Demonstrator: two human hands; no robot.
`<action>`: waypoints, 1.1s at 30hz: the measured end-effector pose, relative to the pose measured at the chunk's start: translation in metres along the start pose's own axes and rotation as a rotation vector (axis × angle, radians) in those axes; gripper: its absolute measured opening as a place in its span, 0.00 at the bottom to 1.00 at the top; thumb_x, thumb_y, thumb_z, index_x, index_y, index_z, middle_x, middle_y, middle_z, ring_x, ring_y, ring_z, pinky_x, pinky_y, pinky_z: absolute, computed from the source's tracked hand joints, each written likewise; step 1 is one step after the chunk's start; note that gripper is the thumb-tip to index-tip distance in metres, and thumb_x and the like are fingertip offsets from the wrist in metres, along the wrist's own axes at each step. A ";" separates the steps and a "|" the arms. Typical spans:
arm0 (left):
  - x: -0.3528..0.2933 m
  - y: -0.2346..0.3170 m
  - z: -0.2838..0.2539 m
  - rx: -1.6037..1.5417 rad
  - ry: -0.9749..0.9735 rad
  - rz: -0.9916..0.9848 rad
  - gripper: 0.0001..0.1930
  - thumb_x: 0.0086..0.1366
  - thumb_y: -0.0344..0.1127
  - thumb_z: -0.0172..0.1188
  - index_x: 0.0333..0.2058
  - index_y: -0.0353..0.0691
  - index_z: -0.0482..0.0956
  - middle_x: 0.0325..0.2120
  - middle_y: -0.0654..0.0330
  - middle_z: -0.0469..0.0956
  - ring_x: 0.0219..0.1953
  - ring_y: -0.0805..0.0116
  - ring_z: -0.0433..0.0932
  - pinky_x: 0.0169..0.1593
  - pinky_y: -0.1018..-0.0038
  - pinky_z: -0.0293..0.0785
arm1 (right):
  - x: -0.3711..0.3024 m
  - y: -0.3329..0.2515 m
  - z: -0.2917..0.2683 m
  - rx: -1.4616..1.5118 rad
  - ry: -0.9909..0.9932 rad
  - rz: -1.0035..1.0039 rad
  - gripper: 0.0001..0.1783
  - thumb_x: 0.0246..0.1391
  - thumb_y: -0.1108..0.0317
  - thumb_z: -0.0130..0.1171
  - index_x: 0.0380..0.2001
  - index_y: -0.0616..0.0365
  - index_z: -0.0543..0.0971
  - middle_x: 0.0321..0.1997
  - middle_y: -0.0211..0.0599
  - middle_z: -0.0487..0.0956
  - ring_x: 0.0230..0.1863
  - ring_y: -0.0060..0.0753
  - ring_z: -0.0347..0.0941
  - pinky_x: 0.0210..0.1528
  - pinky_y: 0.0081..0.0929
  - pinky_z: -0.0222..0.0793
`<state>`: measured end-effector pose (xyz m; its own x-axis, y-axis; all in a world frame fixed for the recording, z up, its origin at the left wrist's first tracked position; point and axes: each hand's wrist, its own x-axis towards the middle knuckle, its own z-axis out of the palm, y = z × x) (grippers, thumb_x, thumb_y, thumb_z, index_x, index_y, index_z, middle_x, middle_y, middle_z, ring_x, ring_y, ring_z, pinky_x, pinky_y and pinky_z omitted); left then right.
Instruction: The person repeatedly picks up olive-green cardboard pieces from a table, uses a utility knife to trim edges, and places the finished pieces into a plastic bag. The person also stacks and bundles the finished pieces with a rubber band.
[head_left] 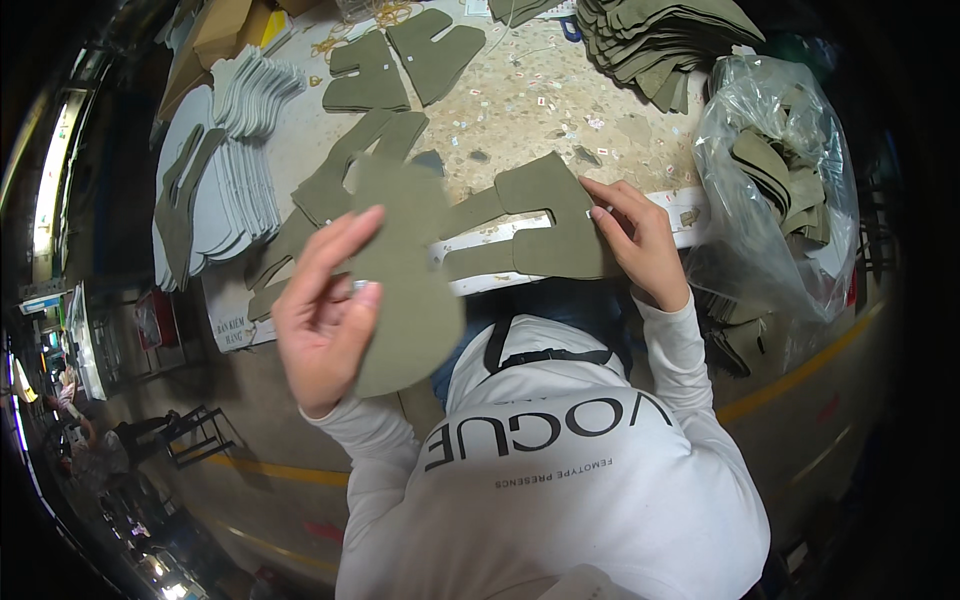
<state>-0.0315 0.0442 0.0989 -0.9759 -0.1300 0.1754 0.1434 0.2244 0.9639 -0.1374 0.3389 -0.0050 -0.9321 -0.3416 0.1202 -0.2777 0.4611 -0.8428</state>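
Observation:
My left hand [322, 318] holds up an olive-green flat piece [420, 310], rounded like a sole, between the thumb and fingers. This piece is smeared by motion and hangs over the table's near edge. At the right, my right hand [642, 240] has its thumb and fingertips closed on the edge of an olive-green U-shaped piece [565, 225]. That U-shaped piece lies near the table's front edge, its two arms pointing left, their tips beside the raised piece. More olive pieces [330, 175] lie beyond my left hand, partly covered by the raised piece.
On the speckled table [520, 120] lie two olive cut pieces [430, 55] at the back. Pale grey sole-shaped pieces [225, 190] are stacked at the left. A big olive stack [660, 40] stands back right, near a clear plastic bag [730, 130] holding olive pieces.

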 end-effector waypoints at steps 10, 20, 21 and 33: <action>0.001 -0.052 0.036 -0.160 -0.064 -0.176 0.29 0.58 0.14 0.54 0.60 0.33 0.71 0.60 0.57 0.67 0.28 0.89 0.59 0.32 0.92 0.63 | -0.005 0.005 -0.003 0.008 -0.019 -0.010 0.19 0.55 0.76 0.56 0.51 0.61 0.78 0.33 0.42 0.76 0.32 0.38 0.74 0.39 0.25 0.69; -0.015 -0.089 0.026 -0.016 -0.004 -0.301 0.29 0.58 0.14 0.54 0.60 0.38 0.72 0.59 0.60 0.68 0.25 0.88 0.54 0.28 0.92 0.59 | 0.007 -0.003 -0.013 -0.009 -0.104 -0.003 0.19 0.55 0.75 0.56 0.52 0.60 0.78 0.33 0.38 0.76 0.31 0.31 0.73 0.36 0.24 0.68; -0.014 -0.084 0.025 0.022 -0.001 -0.298 0.29 0.58 0.15 0.54 0.60 0.38 0.73 0.58 0.60 0.69 0.25 0.88 0.54 0.28 0.92 0.59 | 0.009 -0.004 -0.017 -0.022 -0.111 0.005 0.19 0.55 0.75 0.57 0.51 0.60 0.79 0.33 0.39 0.76 0.30 0.35 0.75 0.36 0.26 0.69; 0.055 -0.057 0.026 0.688 0.028 0.255 0.16 0.58 0.29 0.60 0.47 0.37 0.79 0.49 0.52 0.77 0.50 0.50 0.76 0.53 0.63 0.72 | 0.219 0.025 0.004 -0.799 0.307 -0.079 0.09 0.50 0.73 0.53 0.29 0.64 0.82 0.34 0.55 0.83 0.39 0.57 0.81 0.39 0.46 0.78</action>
<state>-0.0977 0.0497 0.0482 -0.9198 -0.0154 0.3920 0.2209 0.8055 0.5499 -0.3475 0.2719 -0.0019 -0.8927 -0.2140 0.3966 -0.3178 0.9229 -0.2175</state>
